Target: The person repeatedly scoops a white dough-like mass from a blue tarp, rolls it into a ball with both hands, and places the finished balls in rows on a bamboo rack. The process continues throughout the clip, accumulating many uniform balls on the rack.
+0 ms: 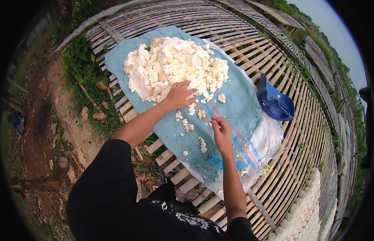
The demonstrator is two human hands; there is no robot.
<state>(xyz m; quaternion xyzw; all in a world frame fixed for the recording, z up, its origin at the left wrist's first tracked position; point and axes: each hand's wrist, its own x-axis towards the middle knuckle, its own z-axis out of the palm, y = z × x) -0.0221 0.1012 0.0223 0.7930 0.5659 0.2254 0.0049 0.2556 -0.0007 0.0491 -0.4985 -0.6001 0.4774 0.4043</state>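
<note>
A big mound of crumbly, off-white, dough-like lumps (pixel 171 64) sits on a blue-green woven sack (pixel 235 108). My left hand (pixel 181 94) rests against the mound's near edge, its fingers stretched out and touching the lumps. Closer to me, my right hand (pixel 222 132) is over the sack with fingers curled toward the thumb; whatever may be between them is too small to make out. Loose crumbs (pixel 188 126) are scattered on the sack between and beside my hands. Frayed blue strands (pixel 219 161) show beside my right wrist.
The sack lies over a white sack (pixel 269 134) on a bamboo slat platform (pixel 295 144). To the right is a dark blue plastic scoop-like container (pixel 277 105). Rows of pale round pieces (pixel 301 213) lie at the lower right. Green plants (pixel 84 60) grow along the left edge.
</note>
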